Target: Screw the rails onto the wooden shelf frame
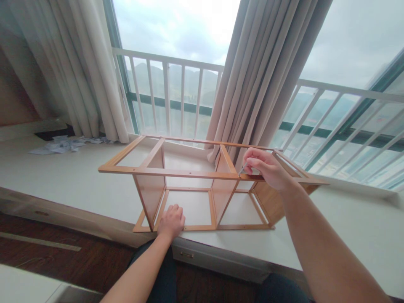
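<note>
In the head view, the wooden frame (164,171) lies directly in front of the person on a pale window ledge (82,181), its long axis running left to right across the view, so that both hands meet its near side. The relation that matters is at the near upper rail: the right hand (263,164) pinches a slim metal tool (243,167), slanted down and leftward, with its lower end at the rail just where the middle panel (224,198) meets it. The right hand is clearly the nearer one to that joint; the left hand (172,219) is lower and further left, on the near lower rail (198,227) close to the foot of the left panel (150,191). Its fingers are bent (whether they grip the rail or merely rest there, I cannot tell).

The frame is warm, light brown wood with a smooth finish: an open, ladder-like face above, a similar one below, and upright panels dividing the space between. Small dark dots, probably screw holes or heads, mark the near upper rail. Crumpled, whitish wrappings (59,145) lie at the far left of the ledge, and beige curtains (252,75) hang behind the frame.
</note>
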A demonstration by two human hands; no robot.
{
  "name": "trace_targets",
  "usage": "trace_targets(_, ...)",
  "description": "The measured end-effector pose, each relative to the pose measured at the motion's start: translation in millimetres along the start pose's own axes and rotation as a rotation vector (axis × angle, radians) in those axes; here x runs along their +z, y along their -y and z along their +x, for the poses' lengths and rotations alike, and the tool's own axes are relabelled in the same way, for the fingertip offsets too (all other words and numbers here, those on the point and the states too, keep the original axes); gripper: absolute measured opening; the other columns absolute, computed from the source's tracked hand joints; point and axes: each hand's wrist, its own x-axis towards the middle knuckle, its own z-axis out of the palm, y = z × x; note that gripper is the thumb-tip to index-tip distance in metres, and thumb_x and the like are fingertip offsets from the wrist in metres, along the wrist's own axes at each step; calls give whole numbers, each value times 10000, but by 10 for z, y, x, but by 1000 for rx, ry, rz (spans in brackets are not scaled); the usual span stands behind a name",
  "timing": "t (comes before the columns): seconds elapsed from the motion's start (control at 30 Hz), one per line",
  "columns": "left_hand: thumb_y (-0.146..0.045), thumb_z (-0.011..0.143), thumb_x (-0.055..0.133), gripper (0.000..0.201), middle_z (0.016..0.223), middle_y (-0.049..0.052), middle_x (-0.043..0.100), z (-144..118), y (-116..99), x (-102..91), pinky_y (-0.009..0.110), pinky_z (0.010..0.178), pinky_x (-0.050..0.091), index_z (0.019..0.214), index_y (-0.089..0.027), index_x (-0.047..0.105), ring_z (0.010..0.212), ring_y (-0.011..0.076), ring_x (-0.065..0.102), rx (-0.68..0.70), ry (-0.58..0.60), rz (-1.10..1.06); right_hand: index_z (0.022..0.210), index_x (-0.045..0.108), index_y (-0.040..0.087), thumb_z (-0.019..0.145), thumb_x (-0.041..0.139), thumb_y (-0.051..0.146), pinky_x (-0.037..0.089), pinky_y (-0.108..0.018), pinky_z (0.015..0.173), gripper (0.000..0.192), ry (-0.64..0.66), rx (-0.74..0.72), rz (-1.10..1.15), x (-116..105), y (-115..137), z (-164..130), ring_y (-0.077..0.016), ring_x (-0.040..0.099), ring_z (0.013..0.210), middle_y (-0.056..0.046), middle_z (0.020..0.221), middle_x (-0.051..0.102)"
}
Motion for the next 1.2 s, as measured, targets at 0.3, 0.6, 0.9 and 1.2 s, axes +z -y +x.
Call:
trace_targets(0.3, -221, 979, 455, 216, 1148, 112, 675, 9, 22, 26, 441, 929, 428, 968, -218, 670, 1129, 290, 565, 2, -16, -20, 844, 645, 212, 915, 732, 458, 371, -287, 588, 271, -9, -31, -13, 10, -3, -21, -148, 494, 601, 21, 629, 559)
trace_targets(0.6, -230, 981, 455, 213, 1140, 106, 666, 10, 21, 23, 426, 937, 434, 973, -226, 668, 1136, 283, 565, 1, -13, -11, 907, 678, 225, 983, 678, 462, 405, -315, 651, 249, -50, -115, -63, -63, -105, -19, -171, 545, 640, 4, 666, 616)
trace_targets(0.9, -234, 982, 462, 211, 1160, 105, 663, 11, 40, 80, 422, 940, 432, 986, -229, 673, 1154, 280, 556, -6, -20, -20, 911, 701, 236, 1004, 639, 457, 455, -321, 695, 248, -99, -169, -199, -33, -56, -4, -164, 550, 634, 16, 671, 599)
trace_targets(1.2, -233, 992, 447, 217, 1157, 104, 664, -2, 12, 22, 416, 937, 436, 989, -230, 664, 1157, 276, 564, -13, -8, -4, 927, 713, 224, 1021, 611, 436, 455, -298, 666, 254, -79, -170, -244, -51, -76, -21, -150, 542, 621, 20, 667, 573)
